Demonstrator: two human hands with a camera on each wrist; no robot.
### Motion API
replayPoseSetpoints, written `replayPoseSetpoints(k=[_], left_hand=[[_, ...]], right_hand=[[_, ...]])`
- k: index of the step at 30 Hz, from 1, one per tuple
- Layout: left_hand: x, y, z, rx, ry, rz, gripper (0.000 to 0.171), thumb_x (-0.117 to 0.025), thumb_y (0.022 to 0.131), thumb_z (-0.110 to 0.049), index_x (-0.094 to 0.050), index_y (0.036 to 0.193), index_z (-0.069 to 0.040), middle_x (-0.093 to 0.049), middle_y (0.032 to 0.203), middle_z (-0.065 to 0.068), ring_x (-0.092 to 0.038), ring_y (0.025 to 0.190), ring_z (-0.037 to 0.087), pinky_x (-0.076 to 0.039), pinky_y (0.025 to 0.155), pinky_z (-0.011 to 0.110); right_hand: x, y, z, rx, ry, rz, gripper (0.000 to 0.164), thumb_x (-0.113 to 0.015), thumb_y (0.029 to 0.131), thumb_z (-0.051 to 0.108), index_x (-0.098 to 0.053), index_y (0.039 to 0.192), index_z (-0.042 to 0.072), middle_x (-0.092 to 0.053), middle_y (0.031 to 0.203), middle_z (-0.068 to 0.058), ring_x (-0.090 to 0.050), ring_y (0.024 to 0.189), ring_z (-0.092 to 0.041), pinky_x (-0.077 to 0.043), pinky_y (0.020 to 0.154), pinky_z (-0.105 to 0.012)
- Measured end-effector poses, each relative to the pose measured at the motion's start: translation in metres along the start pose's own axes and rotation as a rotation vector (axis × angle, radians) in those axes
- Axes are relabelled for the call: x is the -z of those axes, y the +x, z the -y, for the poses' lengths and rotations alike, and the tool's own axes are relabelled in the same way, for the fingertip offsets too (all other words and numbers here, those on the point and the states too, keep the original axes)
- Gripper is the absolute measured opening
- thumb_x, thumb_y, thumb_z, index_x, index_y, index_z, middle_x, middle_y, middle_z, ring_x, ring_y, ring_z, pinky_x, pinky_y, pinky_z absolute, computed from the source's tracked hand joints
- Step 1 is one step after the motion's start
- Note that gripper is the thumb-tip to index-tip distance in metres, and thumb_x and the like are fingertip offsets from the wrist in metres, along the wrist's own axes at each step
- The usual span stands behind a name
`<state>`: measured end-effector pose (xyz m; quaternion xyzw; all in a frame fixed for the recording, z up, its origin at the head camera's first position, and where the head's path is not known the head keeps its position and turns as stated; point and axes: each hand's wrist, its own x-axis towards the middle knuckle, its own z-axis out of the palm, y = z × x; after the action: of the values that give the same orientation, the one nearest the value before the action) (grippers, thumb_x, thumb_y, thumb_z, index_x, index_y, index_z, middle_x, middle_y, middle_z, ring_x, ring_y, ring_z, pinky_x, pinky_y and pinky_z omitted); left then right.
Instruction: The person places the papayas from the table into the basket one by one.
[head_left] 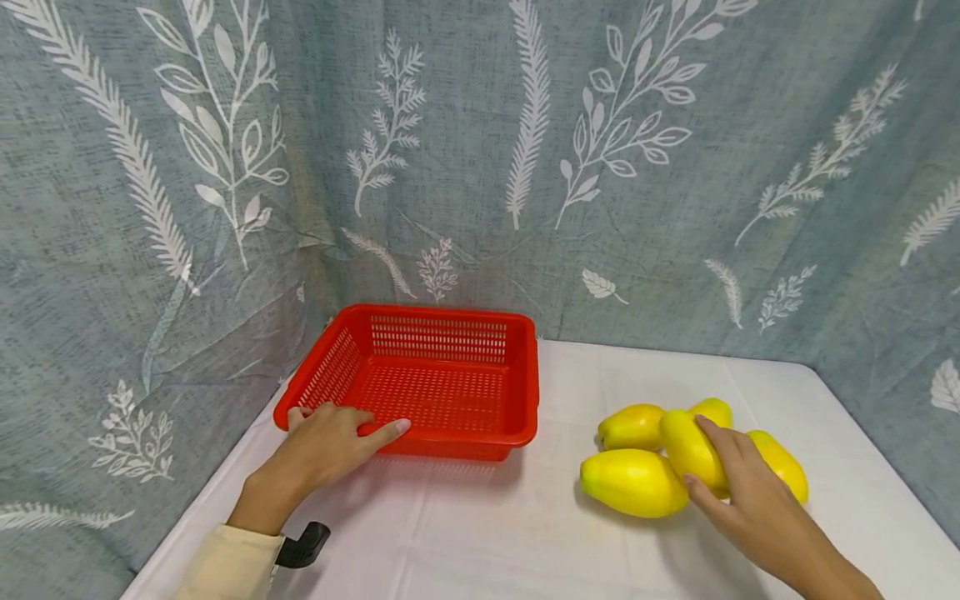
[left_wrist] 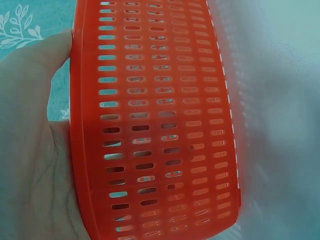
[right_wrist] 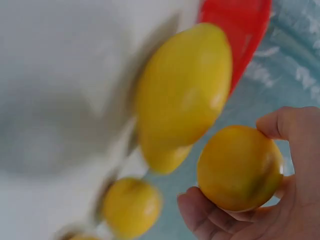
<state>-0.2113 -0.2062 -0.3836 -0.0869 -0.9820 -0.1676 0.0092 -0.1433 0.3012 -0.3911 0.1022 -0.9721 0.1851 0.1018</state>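
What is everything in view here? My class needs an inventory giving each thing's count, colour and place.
Basket: 1, red, on the table's left part, near the curtain
Loose fruits: 4, yellow, grouped on the table's right part
Held fruit: 1, yellow, in the right hand, by the loose ones
Covered table: 1, white, under basket and loose fruits
Curtain: backdrop, grey-blue with white leaf prints, behind and beside the table
Black item: 1, black, beside the left sleeve; use unclear
Sleeve: 1, cream, on the left arm
Left hand: 1, bare, on the basket's near rim
Right hand: 1, bare, around the held fruit
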Motion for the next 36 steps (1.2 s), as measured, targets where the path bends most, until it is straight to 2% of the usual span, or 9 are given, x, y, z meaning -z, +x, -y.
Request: replayPoseSetpoints(k=[3, 6, 12, 15, 19, 23, 26, 32, 36], left_hand=[[-0.001, 0.000, 0.000, 0.002, 0.000, -0.003, 0.071, -0.049, 0.096, -0.081, -0.081, 0.101, -0.017, -0.073, 0.086, -0.005, -0.068, 0.088, 0.019, -0.031, 0.082, 0.056], [-0.001, 0.000, 0.000, 0.003, 0.003, -0.007, 0.070, -0.049, 0.096, -0.081, -0.081, 0.098, -0.018, -0.072, 0.083, -0.006, -0.067, 0.086, 0.017, -0.031, 0.084, 0.056], [-0.001, -0.002, 0.001, 0.002, 0.004, -0.015, 0.083, -0.048, 0.095, -0.083, -0.080, 0.117, -0.009, -0.079, 0.102, 0.005, -0.072, 0.096, 0.026, -0.031, 0.085, 0.061], [-0.001, -0.003, 0.001, 0.007, 0.003, -0.013, 0.086, -0.049, 0.094, -0.083, -0.079, 0.121, -0.007, -0.079, 0.109, 0.009, -0.072, 0.102, 0.030, -0.031, 0.084, 0.061], [-0.001, -0.003, 0.001, 0.008, 0.009, -0.017, 0.084, -0.049, 0.094, -0.083, -0.079, 0.119, -0.008, -0.078, 0.106, 0.006, -0.072, 0.100, 0.028, -0.031, 0.085, 0.061], [-0.002, -0.002, 0.001, 0.007, 0.012, -0.016, 0.083, -0.049, 0.095, -0.083, -0.079, 0.119, -0.009, -0.078, 0.104, 0.005, -0.071, 0.098, 0.027, -0.032, 0.086, 0.062], [-0.002, -0.001, 0.001, 0.015, 0.014, -0.009, 0.086, -0.049, 0.094, -0.083, -0.078, 0.122, -0.007, -0.078, 0.111, 0.009, -0.071, 0.104, 0.032, -0.033, 0.084, 0.060], [-0.002, -0.001, 0.002, 0.026, 0.007, 0.018, 0.092, -0.048, 0.095, -0.083, -0.074, 0.130, -0.003, -0.075, 0.126, 0.017, -0.066, 0.119, 0.043, -0.032, 0.091, 0.071], [-0.001, 0.001, 0.001, 0.030, 0.009, 0.017, 0.090, -0.048, 0.094, -0.084, -0.076, 0.125, -0.004, -0.076, 0.120, 0.015, -0.067, 0.115, 0.041, -0.032, 0.091, 0.073]], right_hand=[[-0.001, 0.016, 0.028, 0.065, 0.024, -0.015, 0.073, -0.068, 0.103, 0.038, -0.035, 0.163, 0.010, -0.051, 0.148, -0.024, -0.060, 0.124, -0.042, -0.050, 0.095, -0.069], [-0.004, 0.031, 0.055, 0.120, 0.049, -0.016, 0.070, -0.067, 0.104, 0.038, -0.036, 0.163, 0.015, -0.052, 0.149, -0.019, -0.063, 0.122, -0.037, -0.052, 0.096, -0.064], [-0.017, 0.063, 0.107, 0.221, 0.063, 0.009, 0.071, -0.067, 0.101, 0.035, -0.038, 0.163, 0.018, -0.053, 0.148, -0.012, -0.062, 0.112, -0.024, -0.056, 0.092, -0.049], [-0.021, 0.079, 0.133, 0.270, 0.084, 0.033, 0.072, -0.067, 0.099, 0.034, -0.037, 0.163, 0.019, -0.054, 0.147, -0.011, -0.060, 0.110, -0.021, -0.055, 0.090, -0.043], [-0.030, 0.102, 0.164, 0.314, 0.156, 0.106, 0.071, -0.065, 0.100, 0.034, -0.037, 0.163, 0.019, -0.053, 0.145, -0.012, -0.058, 0.105, -0.020, -0.054, 0.086, -0.039], [-0.048, 0.127, 0.188, 0.328, 0.242, 0.202, 0.071, -0.064, 0.101, 0.034, -0.035, 0.164, 0.019, -0.052, 0.143, -0.012, -0.057, 0.099, -0.020, -0.052, 0.083, -0.036], [-0.064, 0.144, 0.201, 0.350, 0.273, 0.257, 0.070, -0.063, 0.101, 0.032, -0.035, 0.164, 0.016, -0.052, 0.140, -0.014, -0.058, 0.097, -0.021, -0.052, 0.082, -0.035], [-0.090, 0.169, 0.224, 0.367, 0.257, 0.395, 0.072, -0.063, 0.103, 0.029, -0.030, 0.165, 0.016, -0.050, 0.138, -0.014, -0.058, 0.102, -0.021, -0.053, 0.084, -0.033], [-0.101, 0.182, 0.240, 0.350, 0.187, 0.480, 0.076, -0.063, 0.104, 0.031, -0.024, 0.167, 0.019, -0.045, 0.149, -0.014, -0.056, 0.111, -0.022, -0.053, 0.097, -0.038]])
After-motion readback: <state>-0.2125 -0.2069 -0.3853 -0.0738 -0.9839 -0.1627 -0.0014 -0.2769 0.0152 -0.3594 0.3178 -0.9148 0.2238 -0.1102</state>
